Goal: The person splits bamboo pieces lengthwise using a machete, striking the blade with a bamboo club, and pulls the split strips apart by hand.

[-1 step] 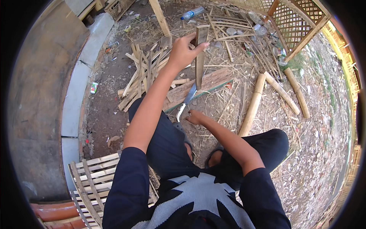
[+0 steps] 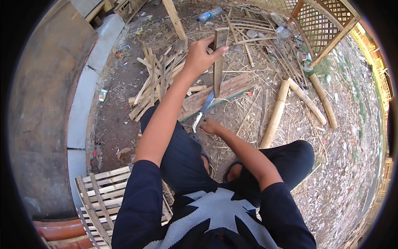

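Note:
My left hand grips the upper part of an upright, split length of bamboo, thumb on one side and fingers behind. Its lower end is beside the blade of a large knife, over a worn wooden plank on the ground. The knife slants down toward me, its pale curved handle nearest my feet. Just right of that handle is my right hand, fingers curled with the tips close to it. Whether those fingers pinch something thin is too small to make out.
A heap of split bamboo strips lies left of the plank. Several bamboo poles rest on the right. Farther off are a plastic bottle and a lattice frame. A slatted bamboo rack stands at near left.
My right hand has shifted slightly left and up, closer to the knife handle. My left hand and the bamboo piece have barely moved.

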Motion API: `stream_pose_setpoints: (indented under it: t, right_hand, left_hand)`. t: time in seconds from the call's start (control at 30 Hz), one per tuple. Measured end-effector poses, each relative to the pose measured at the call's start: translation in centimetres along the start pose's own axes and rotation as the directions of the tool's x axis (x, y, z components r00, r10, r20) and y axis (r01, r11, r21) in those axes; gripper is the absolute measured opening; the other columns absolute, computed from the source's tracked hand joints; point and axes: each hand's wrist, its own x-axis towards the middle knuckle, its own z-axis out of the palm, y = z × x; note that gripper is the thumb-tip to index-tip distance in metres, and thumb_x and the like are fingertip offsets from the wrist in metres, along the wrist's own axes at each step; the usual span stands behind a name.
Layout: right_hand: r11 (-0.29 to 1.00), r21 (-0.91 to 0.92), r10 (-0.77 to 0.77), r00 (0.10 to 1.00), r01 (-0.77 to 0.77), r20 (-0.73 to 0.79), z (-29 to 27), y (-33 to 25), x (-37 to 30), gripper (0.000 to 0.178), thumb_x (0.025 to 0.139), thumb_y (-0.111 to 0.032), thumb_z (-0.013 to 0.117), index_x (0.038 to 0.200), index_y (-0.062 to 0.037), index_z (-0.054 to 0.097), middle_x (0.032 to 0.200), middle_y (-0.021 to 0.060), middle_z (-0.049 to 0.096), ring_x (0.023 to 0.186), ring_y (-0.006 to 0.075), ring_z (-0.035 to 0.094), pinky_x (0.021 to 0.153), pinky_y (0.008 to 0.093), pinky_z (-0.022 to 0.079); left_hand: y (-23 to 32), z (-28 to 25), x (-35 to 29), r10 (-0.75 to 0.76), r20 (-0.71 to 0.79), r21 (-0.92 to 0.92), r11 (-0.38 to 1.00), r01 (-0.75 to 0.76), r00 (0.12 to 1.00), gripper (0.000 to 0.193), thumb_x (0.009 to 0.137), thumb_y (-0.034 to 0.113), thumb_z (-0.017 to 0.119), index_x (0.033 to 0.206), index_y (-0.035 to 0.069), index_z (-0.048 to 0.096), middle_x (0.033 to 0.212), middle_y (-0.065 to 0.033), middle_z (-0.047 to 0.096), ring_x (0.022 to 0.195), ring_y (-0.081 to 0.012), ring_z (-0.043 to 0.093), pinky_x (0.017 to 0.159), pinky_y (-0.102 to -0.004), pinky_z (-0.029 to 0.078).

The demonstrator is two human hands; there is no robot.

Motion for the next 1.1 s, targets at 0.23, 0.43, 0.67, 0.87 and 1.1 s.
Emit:
stream_pose_setpoints:
  t: [0.23,0.43,0.67,0.87,1.1]
  right_hand:
    - [0.549,0.771,0.195,0.947,-0.321,0.256,8.7,-0.4,0.7,0.101,0.084,-0.055,0.070,0.154,-0.0017,0.020,0.146,0.0195,0.044,0.127,0.0349,0.050,0.089,0.0516,0.051]
    - [0.430,0.853,0.249,0.947,-0.297,0.204,7.3,0.0,5.1,0.107,0.080,-0.050,0.076,0.155,-0.0015,0.017,0.142,0.0231,0.047,0.130,0.0367,0.047,0.091,0.0567,0.048]
    - [0.217,0.936,0.244,0.944,-0.278,0.224,4.8,-1.1,11.7,0.077,0.080,-0.049,0.077,0.133,-0.0051,0.044,0.132,0.0136,0.049,0.129,0.0360,0.046,0.090,0.0584,0.048]
    - [0.184,0.932,0.277,0.927,-0.312,0.255,5.1,1.4,14.8,0.053,0.085,-0.039,0.075,0.119,-0.0049,0.055,0.114,0.0116,0.055,0.113,0.0308,0.055,0.082,0.0513,0.051]
    - [0.307,0.914,0.306,0.937,-0.266,0.170,3.1,5.0,13.5,0.022,0.086,-0.022,0.064,0.096,-0.0016,0.063,0.069,0.0057,0.059,0.055,0.0198,0.058,0.049,0.0341,0.047]
  left_hand:
    - [-1.2,-1.1,-0.4,0.053,-0.058,-0.026,0.998,-0.055,0.997,0.043,0.085,0.038,0.077,0.107,0.002,0.073,0.079,-0.0085,0.071,0.058,-0.0109,0.056,0.055,-0.0285,0.046]
    - [-3.6,-2.1,0.5,0.048,-0.057,0.017,0.999,-0.047,0.997,0.044,0.085,0.039,0.077,0.107,0.001,0.073,0.083,-0.0127,0.072,0.062,-0.0168,0.062,0.060,-0.0317,0.049]
    - [-5.4,-1.4,2.1,-0.035,0.022,0.051,0.998,0.034,0.999,0.050,0.087,0.047,0.071,0.106,0.001,0.072,0.095,-0.0180,0.073,0.085,-0.0325,0.070,0.077,-0.0374,0.053]
    - [-6.7,-1.0,2.9,0.002,-0.019,-0.022,1.000,-0.003,1.000,0.039,0.088,0.041,0.068,0.103,0.005,0.074,0.083,-0.0151,0.071,0.077,-0.0333,0.067,0.072,-0.0422,0.051]
    - [-6.2,-1.7,2.6,0.071,-0.187,-0.175,0.979,-0.104,0.980,0.032,0.087,0.030,0.073,0.097,-0.001,0.074,0.083,-0.0149,0.072,0.074,-0.0234,0.068,0.069,-0.0346,0.051]
